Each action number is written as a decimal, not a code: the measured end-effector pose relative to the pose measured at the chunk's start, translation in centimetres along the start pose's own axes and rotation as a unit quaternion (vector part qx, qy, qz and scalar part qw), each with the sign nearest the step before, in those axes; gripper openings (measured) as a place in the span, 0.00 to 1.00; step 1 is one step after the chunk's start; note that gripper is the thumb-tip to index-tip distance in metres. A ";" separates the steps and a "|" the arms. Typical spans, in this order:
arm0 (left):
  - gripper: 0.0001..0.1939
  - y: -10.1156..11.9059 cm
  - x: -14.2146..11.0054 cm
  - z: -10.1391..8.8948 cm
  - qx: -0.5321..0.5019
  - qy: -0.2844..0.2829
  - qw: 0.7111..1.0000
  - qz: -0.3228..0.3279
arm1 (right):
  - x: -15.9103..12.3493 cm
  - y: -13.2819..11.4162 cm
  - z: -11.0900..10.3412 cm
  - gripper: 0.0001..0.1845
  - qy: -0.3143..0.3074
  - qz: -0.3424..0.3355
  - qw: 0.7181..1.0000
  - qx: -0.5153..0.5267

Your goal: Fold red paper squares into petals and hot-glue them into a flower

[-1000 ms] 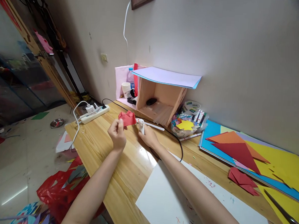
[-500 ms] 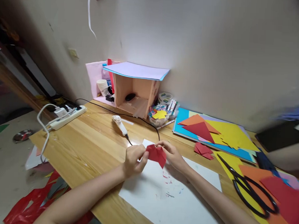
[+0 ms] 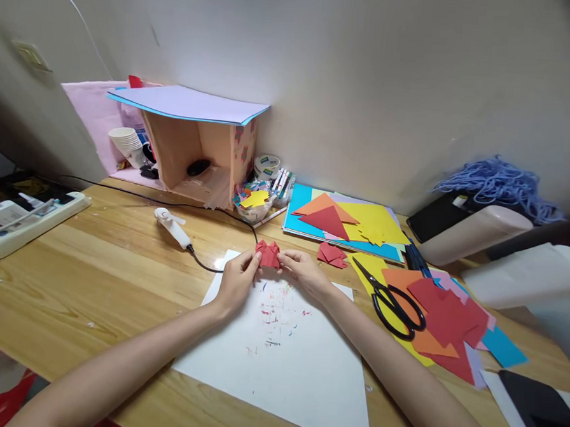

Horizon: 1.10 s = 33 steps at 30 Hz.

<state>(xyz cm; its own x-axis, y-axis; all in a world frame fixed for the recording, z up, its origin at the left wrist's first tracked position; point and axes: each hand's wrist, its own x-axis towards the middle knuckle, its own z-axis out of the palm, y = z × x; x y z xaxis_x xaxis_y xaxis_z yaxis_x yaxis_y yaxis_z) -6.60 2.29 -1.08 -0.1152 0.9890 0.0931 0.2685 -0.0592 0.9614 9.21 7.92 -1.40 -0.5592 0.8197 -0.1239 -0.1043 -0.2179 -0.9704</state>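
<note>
Between my two hands is a small piece of folded red paper (image 3: 268,255), held over the far part of a white sheet (image 3: 300,373). My left hand (image 3: 238,276) pinches its left edge with the thumb on top. On the other side, my right hand (image 3: 305,272) grips the right edge between thumb and fingers. Coloured marks and specks dot the white sheet below. Another folded red paper piece (image 3: 331,255) lies on the wood just right of my right hand.
Black-handled scissors (image 3: 390,302) rest on coloured paper scraps at right. A white glue gun (image 3: 172,228) with a black cord lies left. Behind stand a cardboard box (image 3: 245,154), a tub of craft bits (image 3: 254,205) and stacked coloured sheets (image 3: 303,230). A power strip (image 3: 36,226) sits far left.
The view has swung right. The red paper, tilted and partly unfolded before, now looks flatter and more compact, with both hands still on its edges.
</note>
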 end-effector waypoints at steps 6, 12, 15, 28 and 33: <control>0.19 0.0 0.0 -0.3 0.004 -0.030 1.000 0.000 | -0.2 -0.1 -0.1 0.15 0.013 0.022 1.000 -0.017; 0.18 0.0 0.1 -0.5 0.056 -0.032 0.998 0.025 | -0.3 -0.4 -0.2 0.15 0.001 0.035 0.999 -0.035; 0.19 0.0 0.1 -0.5 0.071 -0.032 0.996 0.033 | -0.3 -0.5 0.0 0.15 0.009 0.031 0.998 -0.056; 0.17 0.0 0.1 -0.6 0.112 -0.033 0.992 0.049 | -0.4 -0.4 0.2 0.13 0.032 -0.004 0.995 -0.096; 0.16 0.1 0.1 -0.6 0.098 -0.041 0.993 0.049 | -0.4 -0.3 0.1 0.13 0.032 -0.005 0.993 -0.116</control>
<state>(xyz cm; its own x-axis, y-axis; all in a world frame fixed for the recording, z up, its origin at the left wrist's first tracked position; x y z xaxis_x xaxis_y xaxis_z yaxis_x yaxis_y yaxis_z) -7.19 2.32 -0.79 -0.0029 0.9880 0.1543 0.4573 -0.1359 0.8788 9.38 7.56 -0.98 -0.5044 0.8550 -0.1206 0.0874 -0.0884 -0.9922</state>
